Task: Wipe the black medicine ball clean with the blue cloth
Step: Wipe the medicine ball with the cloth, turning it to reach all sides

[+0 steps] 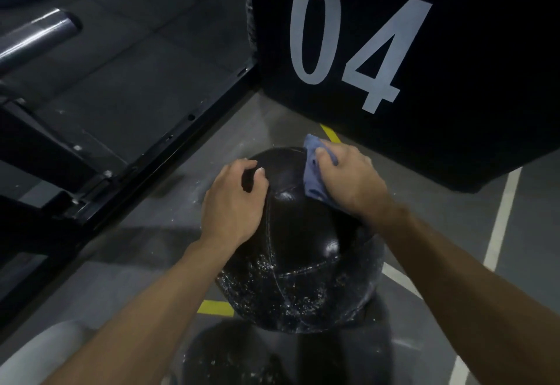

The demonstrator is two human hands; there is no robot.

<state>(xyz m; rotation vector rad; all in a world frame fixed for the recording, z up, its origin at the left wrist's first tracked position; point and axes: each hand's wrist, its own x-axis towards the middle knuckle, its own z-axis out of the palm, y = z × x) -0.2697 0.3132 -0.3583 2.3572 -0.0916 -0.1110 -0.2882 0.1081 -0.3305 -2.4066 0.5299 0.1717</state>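
The black ball (298,239) sits in the middle of the grey floor (145,263), near a big black box (454,66) marked 04. The left hand (233,202) rests on the ball's top left with fingers curled. The right hand (348,178) presses the bunched blue cloth (315,169) on its far right side, and white specks cover the near part of the ball.
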